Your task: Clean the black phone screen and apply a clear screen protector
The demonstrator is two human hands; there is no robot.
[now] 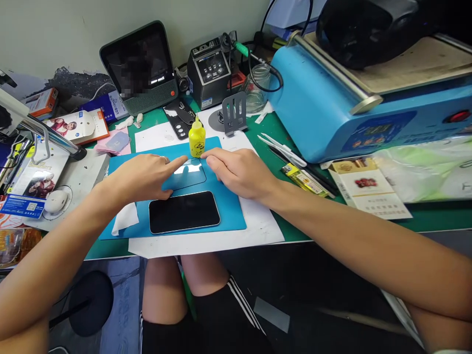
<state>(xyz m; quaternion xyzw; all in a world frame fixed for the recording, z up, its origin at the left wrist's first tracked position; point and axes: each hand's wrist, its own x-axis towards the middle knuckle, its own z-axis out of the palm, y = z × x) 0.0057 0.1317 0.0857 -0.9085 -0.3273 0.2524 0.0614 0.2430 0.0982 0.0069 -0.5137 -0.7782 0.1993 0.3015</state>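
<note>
A black-screened phone (pixel 184 212) lies flat on a blue work mat (pixel 232 211), near its front edge. Just behind it a thin clear sheet with rounded corners (pixel 189 173) rests on the mat and catches the light. My left hand (pixel 143 176), with a ring on one finger, grips the sheet's left side, index finger along the top edge and thumb at the lower corner. My right hand (pixel 239 172) has its fingers curled and pinched on the sheet's right edge. A small yellow bottle (pixel 196 138) stands upright right behind the fingertips.
White paper (pixel 258 228) lies under the mat, and a crumpled wipe (pixel 123 217) lies at its left edge. A large blue machine (pixel 332 108) fills the right side, with tweezers (pixel 282 147) and a box (pixel 368 189) before it. A tablet (pixel 140 66), soldering station (pixel 210 71) and grey stand (pixel 234 114) stand behind.
</note>
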